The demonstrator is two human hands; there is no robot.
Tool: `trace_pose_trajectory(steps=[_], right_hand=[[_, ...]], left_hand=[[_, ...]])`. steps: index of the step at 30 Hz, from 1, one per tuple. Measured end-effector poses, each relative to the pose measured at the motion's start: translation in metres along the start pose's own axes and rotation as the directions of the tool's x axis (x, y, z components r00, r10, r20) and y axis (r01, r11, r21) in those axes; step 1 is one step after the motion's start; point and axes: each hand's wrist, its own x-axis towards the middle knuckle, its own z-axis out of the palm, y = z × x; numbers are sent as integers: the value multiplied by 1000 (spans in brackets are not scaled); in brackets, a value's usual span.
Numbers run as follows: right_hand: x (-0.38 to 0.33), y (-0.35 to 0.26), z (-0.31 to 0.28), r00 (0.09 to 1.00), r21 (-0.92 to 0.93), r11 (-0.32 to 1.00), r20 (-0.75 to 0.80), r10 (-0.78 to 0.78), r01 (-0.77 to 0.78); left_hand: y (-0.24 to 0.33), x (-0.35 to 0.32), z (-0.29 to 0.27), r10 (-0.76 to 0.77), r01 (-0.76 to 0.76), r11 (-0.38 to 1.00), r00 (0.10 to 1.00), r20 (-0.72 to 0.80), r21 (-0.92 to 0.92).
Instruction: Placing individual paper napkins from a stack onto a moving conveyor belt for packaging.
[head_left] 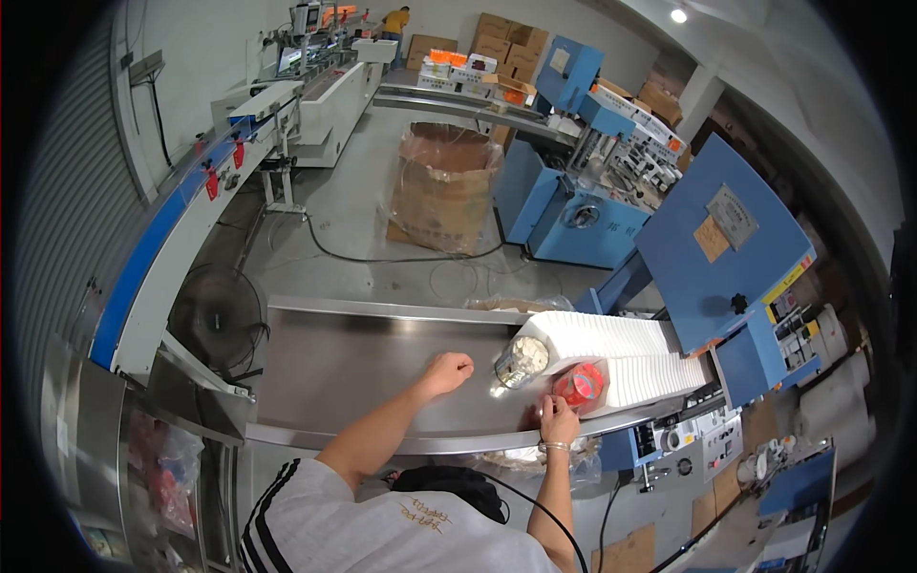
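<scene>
My left hand (447,373) hovers over the steel trough (363,368) with its fingers curled in; nothing shows in it. Beside it, to the right, a clear jar (522,362) with pale, crumpled-looking contents stands close to the white stacks. My right hand (559,421) is at the near side of a round red container (580,384). Its fingers are pinched together, and whatever lies between them is hidden. Two rows of thin white pads or folded sheets (650,379) stand packed on edge behind the jar and the red container, reaching back to the blue machine.
The blue machine's raised panel (726,244) rises at the right. A metal rim (401,445) borders the trough nearest me. Beyond it stand a large plastic-lined carton (444,191) and a black fan (215,310). A conveyor with a blue belt (158,239) runs along the left; a person (395,23) is far back.
</scene>
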Motion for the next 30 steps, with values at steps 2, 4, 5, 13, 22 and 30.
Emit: trace_pose_trajectory(steps=[2,4,5,13,22,30], right_hand=[[0,3,2,1000,1,1000,5,8,-8],[1,3,3,1000,2,1000,11,16,-16],[1,2,2,1000,-11,1000,13,18,-18],[1,7,7,1000,-4,1000,3,20,-20],[2,2,1,1000,-5,1000,16,17,-17],[2,2,0,1000,14,1000,10,22,-22]], left_hand=[[-1,1,1,0,0,1000,1000,2,0],[-4,2,3,-1,1,1000,1000,4,0],[-5,2,3,2,-2,1000,1000,0,1],[-1,3,1,-2,2,1000,1000,5,18],[3,3,0,-23,23,999,1000,11,31],[3,3,1,-22,21,999,1000,19,26]])
